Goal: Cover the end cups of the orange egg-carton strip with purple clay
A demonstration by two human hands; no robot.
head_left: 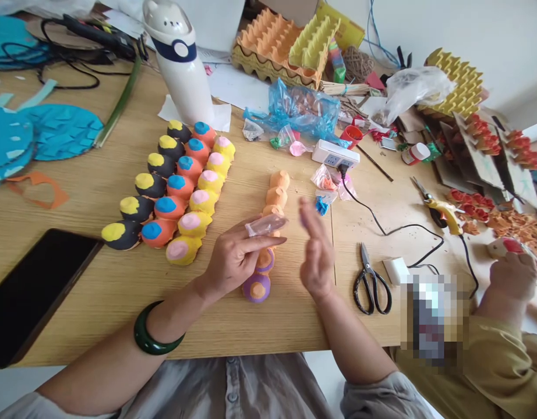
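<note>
My left hand (pixel 233 256) holds a small clear plastic bag (pixel 267 224) between its fingers, above a row of egg-carton cups. The far cups of that row (pixel 277 195) are pale orange; the two nearest (pixel 257 287) show purple with orange centres. My left hand hides the middle of the row. To its right, my right hand (pixel 315 250) is raised with its palm turned inward and its fingers blurred, apart from the bag. Left of the row lie joined painted cups in black (pixel 152 187), orange (pixel 167 206) and yellow (pixel 201 201), with coloured tops.
Scissors (pixel 370 285), a power strip (pixel 335 155) and its cable lie at the right. A phone (pixel 41 291) and a white bottle (pixel 181 70) stand or lie left. Egg trays (pixel 272 43) are behind. Another person's hand (pixel 513 279) is at far right.
</note>
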